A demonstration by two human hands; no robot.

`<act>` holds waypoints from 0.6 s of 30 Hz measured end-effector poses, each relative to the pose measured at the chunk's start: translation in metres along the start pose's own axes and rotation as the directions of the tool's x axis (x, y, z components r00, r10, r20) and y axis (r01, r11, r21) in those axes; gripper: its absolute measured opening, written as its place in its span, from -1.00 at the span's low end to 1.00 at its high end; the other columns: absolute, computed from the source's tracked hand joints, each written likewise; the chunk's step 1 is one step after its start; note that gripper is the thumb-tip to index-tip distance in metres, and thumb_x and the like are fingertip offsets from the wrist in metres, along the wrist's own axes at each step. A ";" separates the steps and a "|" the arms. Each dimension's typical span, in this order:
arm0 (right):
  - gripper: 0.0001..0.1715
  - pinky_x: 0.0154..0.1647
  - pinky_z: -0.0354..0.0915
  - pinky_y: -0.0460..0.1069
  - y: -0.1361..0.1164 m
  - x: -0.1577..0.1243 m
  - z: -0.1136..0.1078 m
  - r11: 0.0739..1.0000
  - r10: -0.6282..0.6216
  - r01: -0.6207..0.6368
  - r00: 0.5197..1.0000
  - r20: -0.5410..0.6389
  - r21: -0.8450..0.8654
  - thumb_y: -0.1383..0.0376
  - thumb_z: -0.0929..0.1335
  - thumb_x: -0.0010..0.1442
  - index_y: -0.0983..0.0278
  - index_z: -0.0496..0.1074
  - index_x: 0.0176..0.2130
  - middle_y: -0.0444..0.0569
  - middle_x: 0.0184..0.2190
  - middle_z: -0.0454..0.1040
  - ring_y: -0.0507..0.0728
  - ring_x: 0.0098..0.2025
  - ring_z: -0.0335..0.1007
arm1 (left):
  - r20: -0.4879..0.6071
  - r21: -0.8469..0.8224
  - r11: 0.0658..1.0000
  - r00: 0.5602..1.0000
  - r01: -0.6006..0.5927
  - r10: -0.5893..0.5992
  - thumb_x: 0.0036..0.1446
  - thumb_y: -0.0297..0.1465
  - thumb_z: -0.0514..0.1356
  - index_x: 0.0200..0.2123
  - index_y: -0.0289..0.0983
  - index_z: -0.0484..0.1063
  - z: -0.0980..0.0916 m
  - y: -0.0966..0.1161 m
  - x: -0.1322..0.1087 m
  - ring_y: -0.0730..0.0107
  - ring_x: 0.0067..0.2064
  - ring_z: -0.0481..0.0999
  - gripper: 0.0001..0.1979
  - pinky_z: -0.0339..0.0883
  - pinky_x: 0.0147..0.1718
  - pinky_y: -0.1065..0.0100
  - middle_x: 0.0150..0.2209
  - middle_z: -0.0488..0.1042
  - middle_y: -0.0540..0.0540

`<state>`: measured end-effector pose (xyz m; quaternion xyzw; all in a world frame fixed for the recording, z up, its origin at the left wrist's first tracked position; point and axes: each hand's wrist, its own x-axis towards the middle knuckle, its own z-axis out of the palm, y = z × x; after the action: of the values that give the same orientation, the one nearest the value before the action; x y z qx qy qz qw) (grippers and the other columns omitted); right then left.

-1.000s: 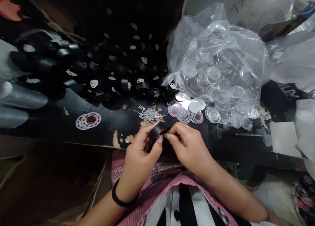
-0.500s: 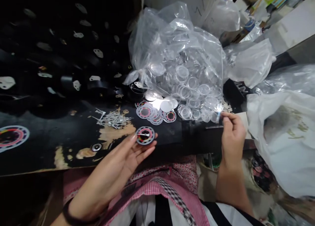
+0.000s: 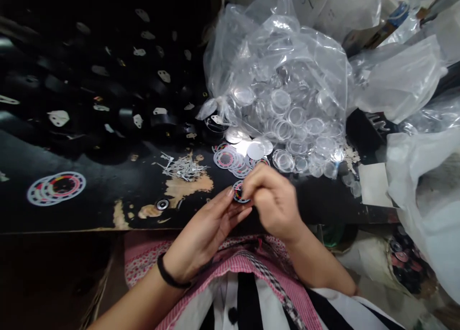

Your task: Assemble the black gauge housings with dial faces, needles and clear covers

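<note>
My left hand (image 3: 206,229) holds a small round clock face (image 3: 238,192) with a printed dial, fingers cupped under it at the table's front edge. My right hand (image 3: 275,200) is closed over the right side of that same piece, fingertips pinched against it. What the right fingers carry, if anything, is hidden. Just beyond lie loose printed dials (image 3: 230,159) and a little heap of thin metal clock hands (image 3: 183,168).
A clear plastic bag of round transparent lenses (image 3: 287,95) spills onto the black table (image 3: 108,195). Black clock housings (image 3: 125,114) are piled at the back left. More stacked dials (image 3: 57,187) lie at left. White bags (image 3: 424,176) crowd the right.
My right hand came back from the lens pile at right and closed onto the piece in my left hand. The view swung a little to the left.
</note>
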<state>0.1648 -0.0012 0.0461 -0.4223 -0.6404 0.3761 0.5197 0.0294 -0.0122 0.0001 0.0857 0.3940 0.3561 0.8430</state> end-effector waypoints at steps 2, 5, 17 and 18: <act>-0.78 -0.30 0.27 -0.04 0.001 0.006 0.005 0.991 -0.017 0.029 0.996 0.092 -0.132 0.48 0.18 0.18 0.24 0.28 -0.43 -0.15 -0.45 0.30 0.01 -0.38 0.26 | 0.000 -0.009 1.000 1.000 -0.017 0.017 0.11 -0.39 0.35 -0.26 -0.25 0.61 0.000 -0.001 0.001 0.40 -0.21 0.61 -0.89 0.50 -0.17 0.43 -0.25 0.64 -0.04; -0.76 -0.31 0.28 -0.03 -0.007 0.007 0.001 0.994 0.016 -0.003 0.992 0.126 -0.106 0.48 0.17 0.18 0.24 0.28 -0.44 -0.15 -0.47 0.31 0.01 -0.39 0.27 | 0.015 -0.024 1.000 1.000 -0.014 0.015 0.13 -0.37 0.34 -0.24 -0.25 0.61 -0.001 -0.001 0.002 0.39 -0.18 0.60 -0.88 0.49 -0.15 0.42 -0.21 0.63 -0.05; -0.79 -0.37 0.25 -0.06 0.007 0.000 0.008 0.992 -0.061 0.076 0.987 0.148 -0.100 0.47 0.20 0.20 0.24 0.28 -0.43 -0.14 -0.48 0.29 0.00 -0.42 0.24 | -0.025 -0.004 1.000 1.000 -0.009 0.009 0.01 -0.34 0.42 -0.35 -0.23 0.60 0.001 -0.001 -0.001 0.42 -0.31 0.57 -0.87 0.49 -0.22 0.43 -0.37 0.60 0.00; -0.78 -0.38 0.24 -0.06 0.006 0.001 0.004 0.998 -0.004 0.011 0.993 0.120 -0.056 0.47 0.20 0.19 0.24 0.29 -0.43 -0.15 -0.48 0.29 0.00 -0.43 0.23 | -0.021 -0.004 1.000 1.000 -0.009 0.009 0.02 -0.33 0.41 -0.31 -0.23 0.60 0.001 0.000 -0.001 0.38 -0.26 0.59 -0.85 0.50 -0.18 0.40 -0.32 0.62 -0.02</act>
<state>0.1620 0.0021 0.0402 -0.4111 -0.6824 0.3806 0.4696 0.0303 -0.0128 0.0013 0.0821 0.4015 0.3617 0.8374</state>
